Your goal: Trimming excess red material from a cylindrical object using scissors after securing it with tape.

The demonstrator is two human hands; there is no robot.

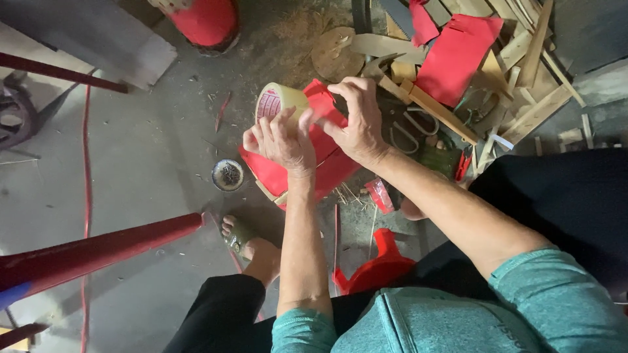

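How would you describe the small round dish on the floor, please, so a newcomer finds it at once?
Start at the long red pole slanting across the grey concrete floor. Just above its tip, left of the red paper piece under the hands, sits the small round metal dish, the only shiny-rimmed bowl, with dark bits inside.

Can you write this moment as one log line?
left hand: grips tape roll | right hand: picks at the tape's edge | below: red paper piece | floor: small round dish

Bare grey concrete floor (pixel 150 150) lies open to the left, broken only by a small round metal tin (pixel 227 174) and a thin red cord (pixel 86 163). To the right, a heap of pale wooden offcuts (pixel 523 85) and red paper sheets (pixel 454 55) crowds the way; a long red pole (pixel 98 252) bars the lower left.
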